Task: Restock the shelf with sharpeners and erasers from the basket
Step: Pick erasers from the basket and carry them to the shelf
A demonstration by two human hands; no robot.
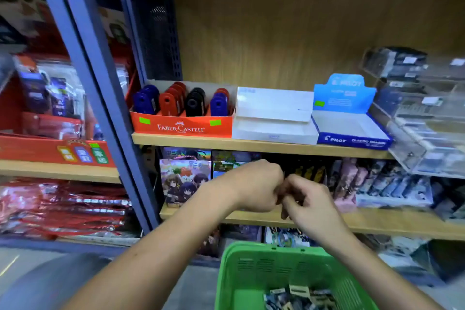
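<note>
Orange cardboard display tray, printed "FABER-CASTELL" in white, stands at the left end of the wooden shelf board. It holds upright plastic sharpeners in 4 rows: blue, red, black, then blue with red behind. 2 green stickers sit on its front face.

White cardboard box, lid folded up, stands touching the orange tray on the right. Nothing shows inside it; the small print cannot be read.

Blue cardboard display box, front marked "PILOT" and "PLASTIC ERASER", backboard also "PILOT", stands right of the white box. Its floor is bare. 1 green sticker on the backboard.

Clear plastic bins at far right hold dark packets; labels blurred.

Green plastic basket, slotted wall, at bottom centre, directly below the hands. Small carded packets lie in its bottom; type cannot be told.

Left hand is curled into a fist, touching the right hand, whose fingers are bent inward. Both meet in front of the lower shelf, above the basket and below the display boxes. Whether either holds anything cannot be told; the contact zone is blurred.
</note>
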